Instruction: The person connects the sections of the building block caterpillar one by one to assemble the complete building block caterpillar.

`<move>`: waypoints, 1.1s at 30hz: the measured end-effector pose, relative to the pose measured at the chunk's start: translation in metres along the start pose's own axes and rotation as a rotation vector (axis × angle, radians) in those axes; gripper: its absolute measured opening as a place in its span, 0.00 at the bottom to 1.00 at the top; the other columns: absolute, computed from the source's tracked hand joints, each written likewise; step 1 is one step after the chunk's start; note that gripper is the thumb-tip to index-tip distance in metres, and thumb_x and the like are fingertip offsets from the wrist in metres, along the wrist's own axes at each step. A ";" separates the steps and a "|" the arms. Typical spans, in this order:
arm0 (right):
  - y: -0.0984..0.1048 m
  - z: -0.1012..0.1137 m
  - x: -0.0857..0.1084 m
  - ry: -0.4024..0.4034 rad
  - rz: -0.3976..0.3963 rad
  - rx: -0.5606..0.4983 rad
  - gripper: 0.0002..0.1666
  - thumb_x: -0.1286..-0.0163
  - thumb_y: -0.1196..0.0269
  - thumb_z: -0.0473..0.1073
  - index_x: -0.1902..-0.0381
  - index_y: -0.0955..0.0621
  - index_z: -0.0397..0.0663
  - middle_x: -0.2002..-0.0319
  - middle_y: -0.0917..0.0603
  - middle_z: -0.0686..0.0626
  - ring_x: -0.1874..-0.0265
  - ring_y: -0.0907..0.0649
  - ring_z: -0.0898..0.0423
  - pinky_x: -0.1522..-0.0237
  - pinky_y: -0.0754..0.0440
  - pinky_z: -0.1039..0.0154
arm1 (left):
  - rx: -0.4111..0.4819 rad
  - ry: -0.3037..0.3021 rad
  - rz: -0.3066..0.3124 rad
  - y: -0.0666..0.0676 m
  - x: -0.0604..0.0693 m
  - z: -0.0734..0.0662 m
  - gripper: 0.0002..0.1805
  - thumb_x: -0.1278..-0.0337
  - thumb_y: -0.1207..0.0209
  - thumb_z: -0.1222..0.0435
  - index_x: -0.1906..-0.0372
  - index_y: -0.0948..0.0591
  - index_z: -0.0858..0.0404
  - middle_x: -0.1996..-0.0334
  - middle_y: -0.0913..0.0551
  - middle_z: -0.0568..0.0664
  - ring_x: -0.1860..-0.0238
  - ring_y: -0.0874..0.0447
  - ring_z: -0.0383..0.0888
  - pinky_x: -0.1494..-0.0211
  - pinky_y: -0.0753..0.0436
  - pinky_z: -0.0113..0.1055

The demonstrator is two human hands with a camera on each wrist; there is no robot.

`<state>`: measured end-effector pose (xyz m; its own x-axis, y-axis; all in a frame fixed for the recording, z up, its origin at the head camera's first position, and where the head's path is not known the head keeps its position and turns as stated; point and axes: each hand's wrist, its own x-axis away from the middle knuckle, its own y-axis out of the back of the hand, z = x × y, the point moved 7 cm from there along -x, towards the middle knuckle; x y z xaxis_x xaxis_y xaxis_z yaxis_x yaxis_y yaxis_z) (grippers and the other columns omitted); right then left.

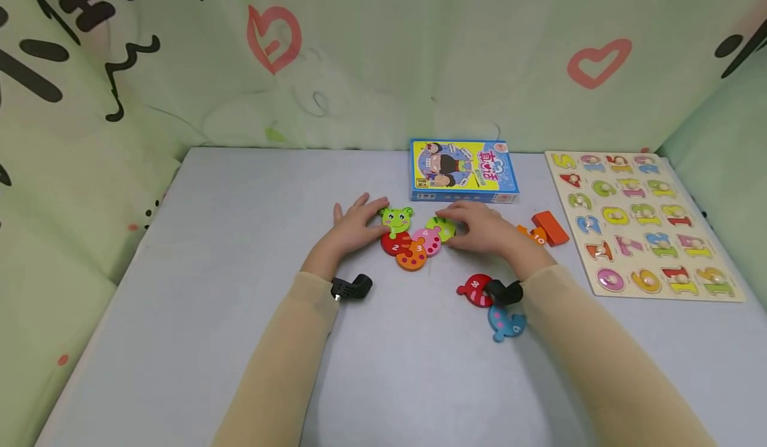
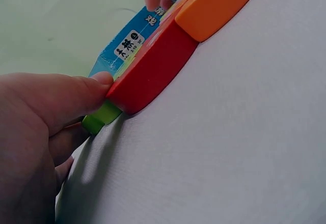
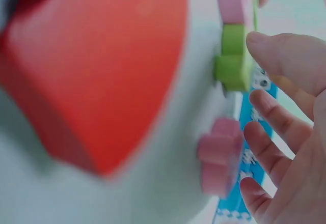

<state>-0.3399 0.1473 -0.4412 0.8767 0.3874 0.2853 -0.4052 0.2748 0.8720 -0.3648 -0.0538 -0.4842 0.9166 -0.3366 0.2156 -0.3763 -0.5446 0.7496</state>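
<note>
The left hand (image 1: 353, 228) holds the green smiling head piece (image 1: 396, 220) between thumb and index finger; its thumb also meets the red piece (image 2: 153, 68). Joined to the head in a curved chain are the red piece 2 (image 1: 394, 245), orange piece 3 (image 1: 411, 258) and a pink piece (image 1: 428, 239). At the chain's right end, the right hand (image 1: 482, 228) pinches a green piece (image 1: 445, 227), its thumb on the near side (image 3: 234, 56). Beneath the right hand's other fingers lies another pink piece (image 3: 221, 155), hidden in the head view.
A red piece 8 (image 1: 476, 290) and a blue piece 9 (image 1: 506, 324) lie near the right wrist. Orange piece 10 (image 1: 537, 236) sits by an orange-red block (image 1: 550, 228). Behind the hands is a blue-yellow box (image 1: 463, 171); a number board (image 1: 623, 232) lies at right.
</note>
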 end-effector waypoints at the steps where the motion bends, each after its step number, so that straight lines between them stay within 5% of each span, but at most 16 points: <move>1: 0.002 -0.002 0.003 -0.013 -0.004 -0.027 0.34 0.42 0.38 0.45 0.37 0.32 0.55 0.39 0.33 0.43 0.42 0.33 0.44 0.47 0.26 0.47 | 0.002 -0.001 0.002 0.000 0.000 0.000 0.31 0.44 0.47 0.50 0.34 0.38 0.46 0.31 0.42 0.39 0.27 0.62 0.42 0.33 0.78 0.56; 6: 0.021 -0.025 0.023 -0.113 -0.069 -0.172 0.31 0.36 0.44 0.45 0.35 0.35 0.52 0.37 0.37 0.40 0.43 0.33 0.42 0.48 0.25 0.45 | 0.008 -0.013 0.009 0.000 0.001 -0.002 0.31 0.43 0.47 0.50 0.34 0.38 0.46 0.31 0.42 0.39 0.27 0.62 0.42 0.33 0.78 0.55; 10: 0.031 -0.046 0.043 -0.153 -0.127 -0.192 0.28 0.34 0.47 0.46 0.36 0.35 0.50 0.36 0.38 0.39 0.42 0.34 0.40 0.47 0.28 0.42 | -0.004 -0.016 0.010 0.000 0.000 -0.002 0.31 0.43 0.48 0.49 0.33 0.39 0.45 0.31 0.43 0.39 0.27 0.62 0.42 0.33 0.78 0.55; 20: 0.017 -0.061 0.086 -0.090 -0.155 -0.299 0.24 0.32 0.48 0.44 0.40 0.31 0.45 0.41 0.30 0.39 0.43 0.33 0.42 0.45 0.30 0.41 | -0.009 -0.026 0.012 0.001 0.002 -0.001 0.31 0.43 0.48 0.49 0.33 0.39 0.46 0.31 0.43 0.40 0.27 0.62 0.43 0.33 0.77 0.56; 26: 0.015 -0.052 0.084 -0.072 -0.168 -0.257 0.25 0.34 0.46 0.42 0.39 0.31 0.43 0.43 0.30 0.39 0.45 0.31 0.43 0.47 0.28 0.42 | 0.001 -0.029 0.006 0.002 0.004 0.000 0.32 0.43 0.48 0.50 0.33 0.39 0.47 0.31 0.43 0.40 0.27 0.62 0.43 0.33 0.77 0.56; 33: 0.017 -0.051 0.059 -0.141 -0.132 -0.178 0.30 0.35 0.44 0.44 0.36 0.35 0.47 0.38 0.34 0.39 0.42 0.33 0.41 0.47 0.27 0.43 | -0.003 -0.035 0.006 0.001 0.002 -0.002 0.31 0.44 0.48 0.50 0.33 0.38 0.46 0.31 0.42 0.39 0.27 0.62 0.43 0.33 0.77 0.56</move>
<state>-0.3084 0.2197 -0.4304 0.9475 0.2144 0.2372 -0.3130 0.4705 0.8250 -0.3628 -0.0536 -0.4815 0.9090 -0.3666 0.1982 -0.3813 -0.5398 0.7505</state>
